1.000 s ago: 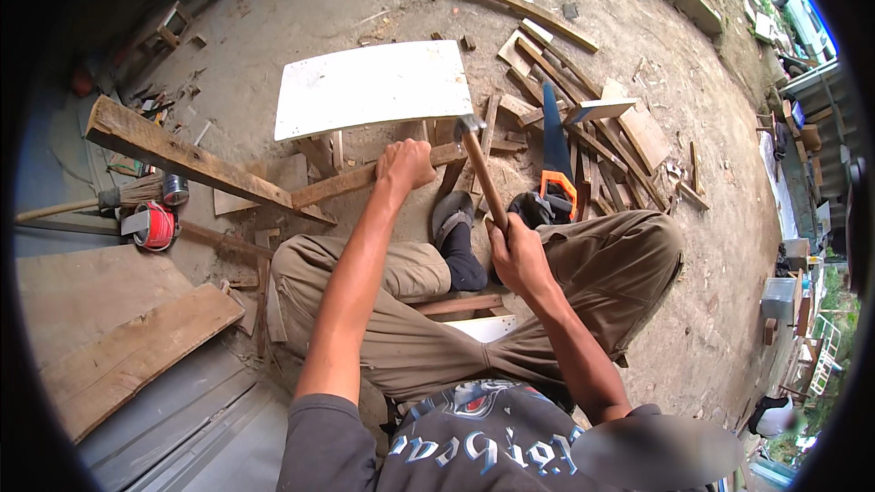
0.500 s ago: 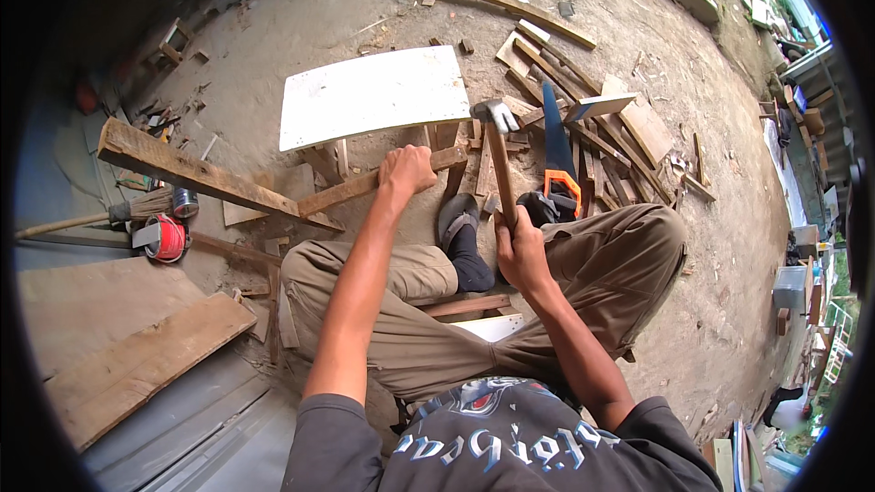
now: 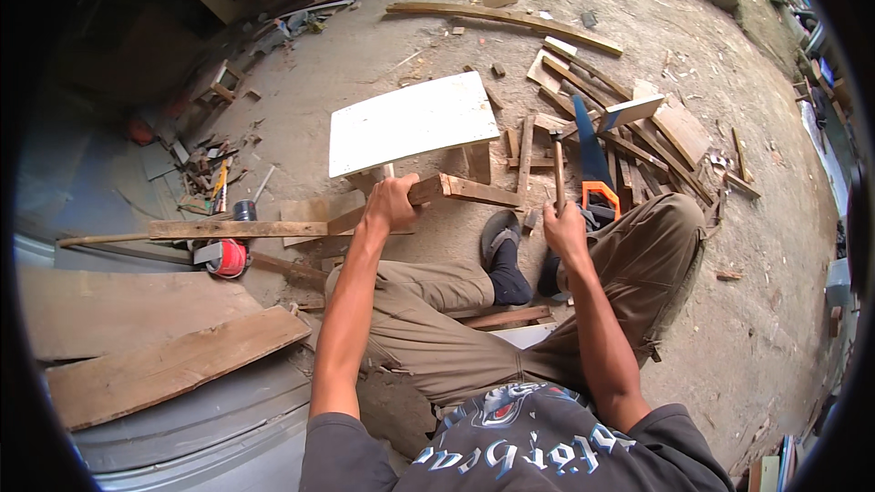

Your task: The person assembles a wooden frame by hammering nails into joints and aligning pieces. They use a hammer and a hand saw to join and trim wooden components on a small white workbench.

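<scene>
My left hand [image 3: 394, 204] is closed round a wooden frame [image 3: 483, 190] made of joined lengths of rough timber. One long leg of the frame [image 3: 237, 229] reaches out to the left. My right hand [image 3: 566, 230] grips a hammer [image 3: 560, 173] by its wooden handle, with the head pointing away from me. Just beyond my left hand stands a low stool-like piece with a white board [image 3: 415, 126] on top. How the frame's pieces are joined under my left hand is hidden.
A handsaw with an orange handle [image 3: 600, 198] leans by a pile of wood scraps [image 3: 638, 141] at the right. On the left are a red round reel-like thing [image 3: 230, 258], a dark can [image 3: 244, 210] and a wide plank [image 3: 173, 366]. A long beam [image 3: 501, 23] lies farther off.
The wooden frame has turned in my left hand, its long leg now lying more level. My right hand has tipped the hammer away from me. The whole view has shifted.
</scene>
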Demonstrator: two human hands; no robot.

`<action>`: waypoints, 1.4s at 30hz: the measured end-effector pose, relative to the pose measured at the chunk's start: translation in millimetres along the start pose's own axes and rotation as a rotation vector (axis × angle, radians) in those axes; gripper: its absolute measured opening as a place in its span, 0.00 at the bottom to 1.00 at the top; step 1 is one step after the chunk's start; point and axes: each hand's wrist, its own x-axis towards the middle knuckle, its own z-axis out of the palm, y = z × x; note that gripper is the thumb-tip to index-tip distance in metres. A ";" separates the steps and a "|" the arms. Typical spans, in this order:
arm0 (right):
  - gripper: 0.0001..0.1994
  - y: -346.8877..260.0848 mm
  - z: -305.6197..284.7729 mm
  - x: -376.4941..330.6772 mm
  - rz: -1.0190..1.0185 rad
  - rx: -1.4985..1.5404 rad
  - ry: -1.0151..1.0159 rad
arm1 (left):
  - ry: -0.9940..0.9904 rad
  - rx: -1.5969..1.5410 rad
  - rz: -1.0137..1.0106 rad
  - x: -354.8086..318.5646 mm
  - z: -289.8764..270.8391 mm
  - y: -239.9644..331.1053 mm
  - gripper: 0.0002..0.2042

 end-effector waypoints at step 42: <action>0.09 -154.5 -87.1 6.0 -0.589 0.550 -0.537 | 0.451 -0.042 0.256 12.3 -160.4 87.7 0.21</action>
